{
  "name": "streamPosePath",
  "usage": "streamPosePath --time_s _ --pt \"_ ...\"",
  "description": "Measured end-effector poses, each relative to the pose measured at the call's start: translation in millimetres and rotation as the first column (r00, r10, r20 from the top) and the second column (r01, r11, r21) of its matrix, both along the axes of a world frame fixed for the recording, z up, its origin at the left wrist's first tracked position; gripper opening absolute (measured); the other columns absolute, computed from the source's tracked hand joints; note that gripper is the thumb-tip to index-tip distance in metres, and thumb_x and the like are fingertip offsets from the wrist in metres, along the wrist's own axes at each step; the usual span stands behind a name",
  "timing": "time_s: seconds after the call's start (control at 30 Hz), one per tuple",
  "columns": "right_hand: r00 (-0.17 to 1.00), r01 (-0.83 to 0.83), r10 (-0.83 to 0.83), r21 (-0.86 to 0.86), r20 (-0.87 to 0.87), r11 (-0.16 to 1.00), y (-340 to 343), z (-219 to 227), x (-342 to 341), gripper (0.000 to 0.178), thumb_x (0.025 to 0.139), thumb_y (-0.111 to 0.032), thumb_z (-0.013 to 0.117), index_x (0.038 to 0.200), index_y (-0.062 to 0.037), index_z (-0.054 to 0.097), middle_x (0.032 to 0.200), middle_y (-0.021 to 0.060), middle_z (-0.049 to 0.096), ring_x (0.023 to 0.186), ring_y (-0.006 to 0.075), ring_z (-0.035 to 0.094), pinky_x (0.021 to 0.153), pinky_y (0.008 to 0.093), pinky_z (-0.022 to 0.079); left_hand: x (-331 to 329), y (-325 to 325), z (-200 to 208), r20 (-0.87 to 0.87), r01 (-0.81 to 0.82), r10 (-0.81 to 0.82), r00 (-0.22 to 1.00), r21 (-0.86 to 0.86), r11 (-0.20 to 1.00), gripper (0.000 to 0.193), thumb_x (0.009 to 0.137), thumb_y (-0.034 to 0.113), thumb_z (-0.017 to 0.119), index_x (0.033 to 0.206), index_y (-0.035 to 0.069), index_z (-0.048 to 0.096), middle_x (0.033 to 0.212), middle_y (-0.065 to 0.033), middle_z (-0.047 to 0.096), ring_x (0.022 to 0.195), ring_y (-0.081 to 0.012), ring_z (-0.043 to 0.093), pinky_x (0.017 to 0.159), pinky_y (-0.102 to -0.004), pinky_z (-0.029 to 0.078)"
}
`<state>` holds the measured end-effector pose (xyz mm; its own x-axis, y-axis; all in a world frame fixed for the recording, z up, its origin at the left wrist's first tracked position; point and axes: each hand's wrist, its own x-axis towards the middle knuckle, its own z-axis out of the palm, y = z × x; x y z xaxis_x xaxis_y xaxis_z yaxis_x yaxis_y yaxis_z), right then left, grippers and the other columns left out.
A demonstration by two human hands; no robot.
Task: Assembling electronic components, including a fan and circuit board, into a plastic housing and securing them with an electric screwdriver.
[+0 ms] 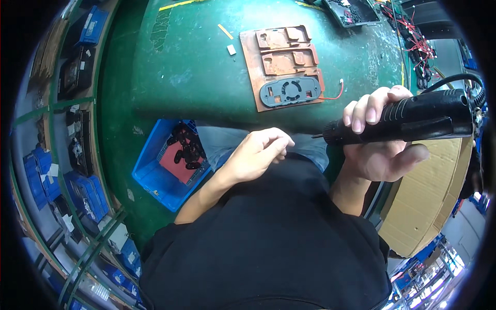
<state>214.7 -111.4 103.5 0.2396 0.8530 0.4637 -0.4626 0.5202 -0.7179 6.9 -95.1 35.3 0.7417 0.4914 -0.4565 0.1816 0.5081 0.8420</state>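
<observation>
My right hand (pixel 376 157) is wrapped round a black corded electric screwdriver (pixel 429 114), held up at the right with its thin bit pointing left. Close to the bit tip, my left hand (pixel 258 155) is closed, thumb and fingertips pressed together. Whatever it may pinch is too small or hidden to make out. Beyond both hands lies a dark grey oval plastic housing (pixel 275 95) with a round vented centre and square cutouts. It rests in the nearest slot of a brown fixture board (pixel 251 59). A red wire (pixel 335 96) runs out from its right end.
The green worktable (pixel 196 67) carries a black tray of small dark parts (pixel 356 20) and bundled red wires (pixel 418 46) at the far right. A blue crate (pixel 150 170) with dark parts stands below left. Shelves (pixel 46 111) line the left; a cardboard box (pixel 423 201) is at right.
</observation>
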Motion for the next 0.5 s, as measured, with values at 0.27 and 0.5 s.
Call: streamPosePath --time_s 0.27,0.5 --pt "1.000 0.011 -0.010 0.033 -0.022 0.999 3 -7 6 0.093 0.083 -0.077 0.047 0.129 0.0040 0.036 0.094 0.0120 0.053 0.077 0.0174 0.056 0.070 0.0303 0.047 -5 -5 1 -0.118 0.308 -0.285 0.951 0.304 0.901 0.023 0.098 0.014 0.049 0.107 -0.002 0.063 0.091 -0.0090 0.062 0.079 -0.0157 0.062 0.076 -0.0295 0.051" --pt "0.997 -0.081 0.080 0.050 0.011 0.995 3 -6 17 0.090 0.085 -0.074 0.048 0.134 0.0000 0.036 0.098 0.0096 0.049 0.078 0.0172 0.051 0.072 0.0325 0.042 4 -2 10 -0.078 0.163 -0.150 0.986 0.215 0.963 0.022 0.099 0.014 0.048 0.102 -0.004 0.061 0.087 -0.0101 0.067 0.083 -0.0144 0.065 0.076 -0.0287 0.052"
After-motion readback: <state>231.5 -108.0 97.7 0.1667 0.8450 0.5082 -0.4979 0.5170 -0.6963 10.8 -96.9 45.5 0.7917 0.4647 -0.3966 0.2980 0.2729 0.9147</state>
